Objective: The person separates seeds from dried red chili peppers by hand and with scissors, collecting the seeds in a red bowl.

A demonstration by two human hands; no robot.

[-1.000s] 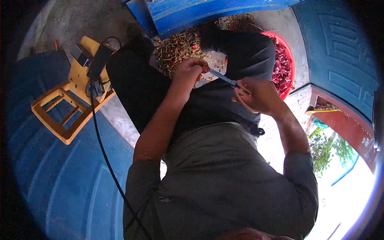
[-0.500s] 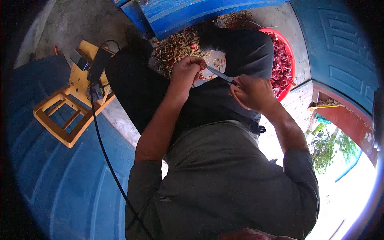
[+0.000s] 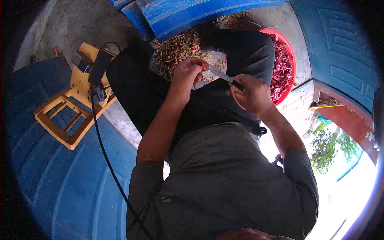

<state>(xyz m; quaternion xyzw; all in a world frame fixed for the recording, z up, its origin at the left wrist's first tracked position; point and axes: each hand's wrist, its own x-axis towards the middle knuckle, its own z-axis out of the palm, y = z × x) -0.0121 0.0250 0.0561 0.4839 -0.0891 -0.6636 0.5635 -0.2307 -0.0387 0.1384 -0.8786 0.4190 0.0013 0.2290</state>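
Here, a red chili (image 3: pixel 204 67) sits pinched in the fingertips of the left hand (image 3: pixel 188 76), fingers curled narrow around it, held up over the lap in front of the black trousers (image 3: pixel 140 88). A blade (image 3: pixel 219 74) touches the chili from the right. Its dark handle is gripped in the right hand (image 3: pixel 250 96), fingers closed tight on it, and most of the handle is hidden. Behind the right hand is a red basin (image 3: pixel 293 60) full of red chilies (image 3: pixel 282 68). A loose pile (image 3: pixel 176 48) of stems and chilies lies on the floor beyond the left hand. A yellow stool (image 3: pixel 64 120) lies at left with a black cable (image 3: pixel 104 152) running off it, and a blue barrel (image 3: pixel 48 180) is below it.
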